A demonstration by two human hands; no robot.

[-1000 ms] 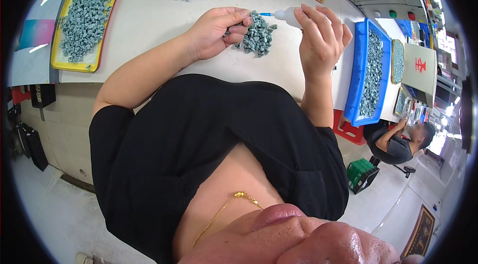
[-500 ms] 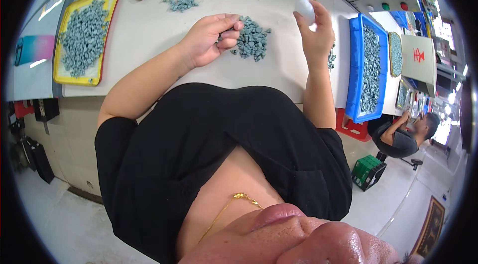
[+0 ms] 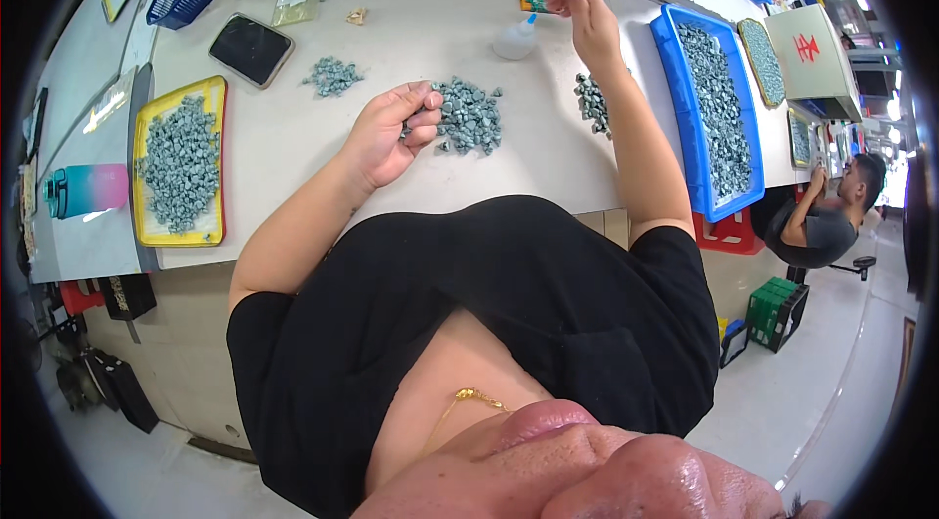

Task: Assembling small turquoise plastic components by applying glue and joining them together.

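Note:
My left hand [image 3: 393, 133] is closed, its thumb and fingers pinching several small grey-green stone-like pieces at the left edge of a loose pile [image 3: 469, 116] of the same pieces. Farther off to the right, my right hand [image 3: 589, 28] reaches over the table. Its thumb and fingertips close round the right end of a small green and orange box [image 3: 534, 4]. Just below that box a white squeeze bottle [image 3: 514, 40] with a blue tip stands on the table, apart from both hands. Another group of pieces [image 3: 593, 106] lies partly behind my right forearm.
A yellow tray [image 3: 221, 167] of pieces lies at the left, beside a teal and pink bottle [image 3: 93, 190]. A phone [image 3: 251, 49] and a smaller pile [image 3: 334, 77] lie farther back. A blue bin [image 3: 693, 147] of pieces stands at the right; beyond it sits another person [image 3: 820, 225].
My right hand has let go of the white squeeze bottle, which now stands on the table, and has moved to the small box. My left hand stays at the pile. The view has shifted.

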